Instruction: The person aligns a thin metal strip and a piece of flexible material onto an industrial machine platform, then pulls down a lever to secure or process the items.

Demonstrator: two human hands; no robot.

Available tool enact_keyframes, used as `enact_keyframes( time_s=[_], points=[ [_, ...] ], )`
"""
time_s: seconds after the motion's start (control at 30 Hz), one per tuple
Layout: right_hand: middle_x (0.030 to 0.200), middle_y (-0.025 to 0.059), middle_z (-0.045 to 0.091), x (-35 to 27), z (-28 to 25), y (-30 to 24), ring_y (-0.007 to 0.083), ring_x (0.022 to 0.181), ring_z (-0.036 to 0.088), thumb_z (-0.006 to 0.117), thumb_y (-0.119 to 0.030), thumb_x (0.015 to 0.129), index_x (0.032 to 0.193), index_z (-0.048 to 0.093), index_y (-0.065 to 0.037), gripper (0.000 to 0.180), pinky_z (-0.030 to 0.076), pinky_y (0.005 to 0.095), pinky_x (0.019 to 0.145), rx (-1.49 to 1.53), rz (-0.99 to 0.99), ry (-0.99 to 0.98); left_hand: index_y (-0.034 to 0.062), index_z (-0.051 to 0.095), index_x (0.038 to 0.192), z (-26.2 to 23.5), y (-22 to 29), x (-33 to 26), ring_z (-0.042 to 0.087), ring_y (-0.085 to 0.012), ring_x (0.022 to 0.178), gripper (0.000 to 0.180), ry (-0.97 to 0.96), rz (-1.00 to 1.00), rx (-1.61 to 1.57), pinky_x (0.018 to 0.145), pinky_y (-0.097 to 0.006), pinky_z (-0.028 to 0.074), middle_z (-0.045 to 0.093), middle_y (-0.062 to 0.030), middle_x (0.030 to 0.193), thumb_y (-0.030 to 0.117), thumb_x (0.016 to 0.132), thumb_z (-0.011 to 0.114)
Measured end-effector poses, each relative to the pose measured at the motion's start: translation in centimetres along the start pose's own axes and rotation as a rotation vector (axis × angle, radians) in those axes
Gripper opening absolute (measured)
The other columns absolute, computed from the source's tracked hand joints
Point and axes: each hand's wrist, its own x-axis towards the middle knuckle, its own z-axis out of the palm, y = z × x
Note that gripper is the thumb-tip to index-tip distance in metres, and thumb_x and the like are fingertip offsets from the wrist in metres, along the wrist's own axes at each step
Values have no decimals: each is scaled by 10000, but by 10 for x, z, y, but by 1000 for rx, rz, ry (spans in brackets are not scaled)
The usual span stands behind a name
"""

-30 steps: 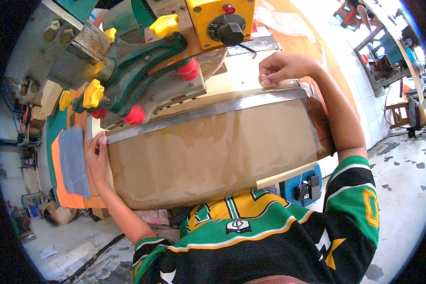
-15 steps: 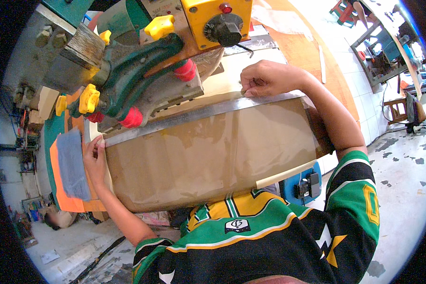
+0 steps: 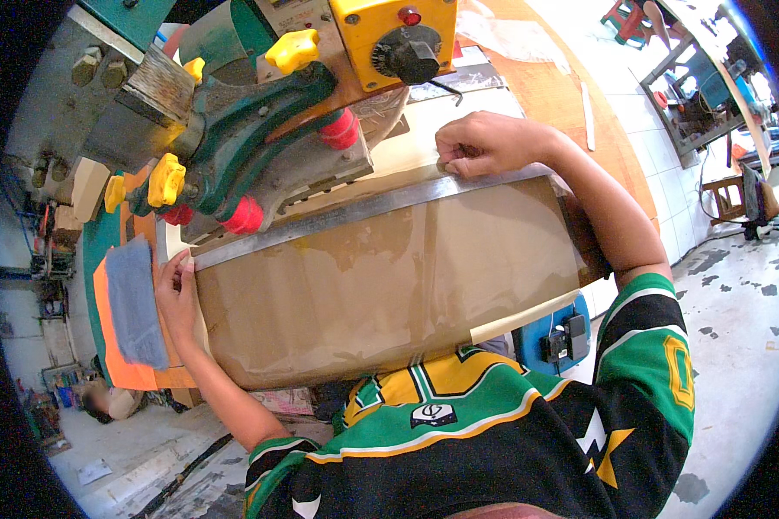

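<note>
Grey metal strip (image 3: 363,216) lay across the far part of the brown sheet (image 3: 389,294), left end pinched by the left hand (image 3: 175,298); the right hand (image 3: 489,144) curled closed, contents hidden, at the strip's far edge. Beyond, a yellow box (image 3: 352,54) carried a finely marked dial (image 3: 398,56).

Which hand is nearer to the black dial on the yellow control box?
Right: the right hand is below and slightly right of the black dial in view; the left hand is far lower, well to its left.
</note>
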Motion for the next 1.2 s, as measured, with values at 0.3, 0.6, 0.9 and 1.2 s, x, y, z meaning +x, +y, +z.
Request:
enact_keyframes(
  time_s=[0.3, 0.6, 0.9, 1.2],
  points=[
    [864, 119, 699, -1, -6, 1, 255, 826, 676, 638, -300, 998, 977, 676, -33, 270, 523, 406, 778, 116, 104, -71, 68, 736, 1231, 1, 4, -3, 490, -135, 778, 249, 27, 19, -14, 721, -285, 448, 541, -12, 849, 117, 999, 662],
    [838, 11, 669, -3, -6, 5, 104, 758, 588, 696, -273, 1009, 1002, 674, -26, 248, 484, 301, 686, 237, 137, -98, 66, 736, 1230, -1, -4, -1, 504, -135, 793, 251, -3, 29, 32, 723, -289, 444, 559, -17, 861, 130, 998, 666],
    [934, 62, 734, -4, -11, 4, 173, 866, 675, 750, -276, 954, 1033, 695, -37, 257, 532, 347, 774, 236, 147, -137, 53, 732, 1227, 2, -9, 2, 501, -138, 796, 270, 11, 4, -22, 725, -285, 434, 561, -25, 863, 198, 1006, 680],
    [825, 6, 655, -6, -8, 7, 96, 753, 583, 737, -225, 982, 1015, 662, -32, 210, 486, 288, 679, 253, 82, -94, 61, 734, 1214, 3, -10, 1, 503, -156, 796, 254, 21, 46, 2, 721, -293, 429, 539, -27, 882, 179, 996, 680]
  ],
)
